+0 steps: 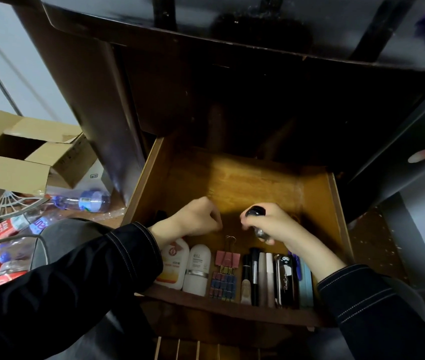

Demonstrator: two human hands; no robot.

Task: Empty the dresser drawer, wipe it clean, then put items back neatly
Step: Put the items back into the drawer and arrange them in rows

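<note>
My right hand grips a small black-capped glass bottle over the open wooden drawer. My left hand hangs just beside it, fingers curled under; whether it holds anything I cannot tell. Along the drawer's front wall lie a lotion bottle, a white roll-on, a pink binder clip, small coloured clips and a row of pens and tubes

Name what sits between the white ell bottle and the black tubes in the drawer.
Head view: a pink binder clip and small coloured clips.
</note>
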